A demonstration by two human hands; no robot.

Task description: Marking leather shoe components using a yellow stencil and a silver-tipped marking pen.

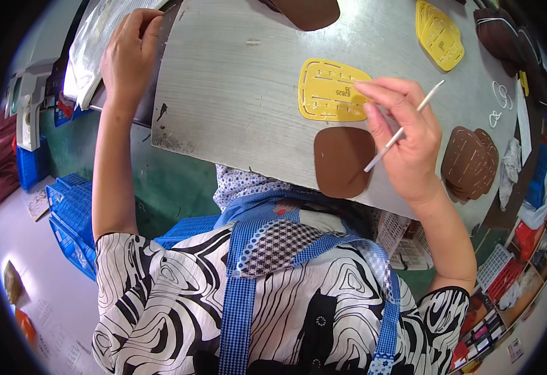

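Grey table [236, 94]; right hand [411, 128], grip clasping white pen [386, 147] at yellow template's [324, 94] edge; left hand [131, 50], grip unclear.

Near the front edge of the table [236, 94], a flat piece [345, 162] is placed, with a slotted template [326, 103] set just beyond it. The right hand [408, 128] is held over the template's right edge, and a stick [386, 148] is held in it, its lower end above the flat piece. To the right, overlapping marked pieces [469, 162] are laid; beyond these, string loops [501, 95], then a bundle [498, 37] are found. More templates [439, 37] are placed far right. The left hand [129, 50] is positioned at the table's left edge, beside a bag [92, 56]. Crates [73, 212] are stacked on the floor, left.
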